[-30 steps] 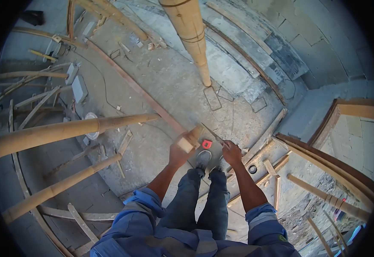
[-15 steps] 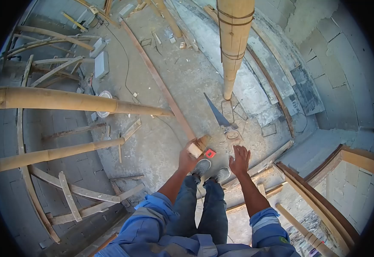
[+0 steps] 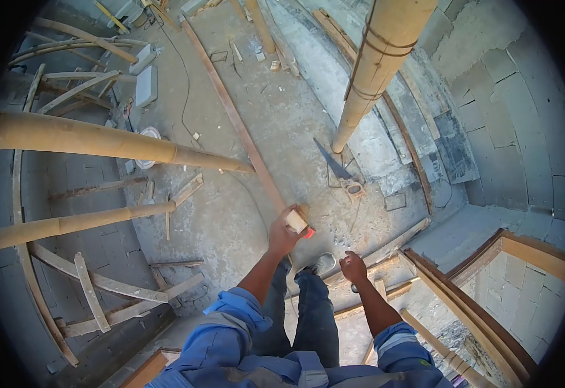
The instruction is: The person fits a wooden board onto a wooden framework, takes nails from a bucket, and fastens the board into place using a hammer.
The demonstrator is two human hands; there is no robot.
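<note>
My left hand (image 3: 284,231) is closed around the near end of a long wooden beam (image 3: 234,119). Its pale cut end faces up at me, and the rest slants away to the far floor. A red tape measure (image 3: 310,233) shows just beyond that end, partly covered. My right hand (image 3: 352,266) hangs beside my shoe with fingers curled in, and nothing shows in it. On the floor ahead of it lies a handsaw (image 3: 337,166) with a wooden handle, apart from both hands.
A thick bamboo pole (image 3: 379,71) stands ahead, right of centre. Other bamboo poles (image 3: 101,139) reach in from the left. Wooden frames (image 3: 114,288) stand along the left wall. A timber frame (image 3: 470,278) is at the right. Thin metal loops (image 3: 395,202) and a cable (image 3: 185,97) lie on the floor.
My right hand has drawn back toward me, and its spread fingers have curled in. My left hand keeps hold of the beam, whose end now covers part of the tape measure.
</note>
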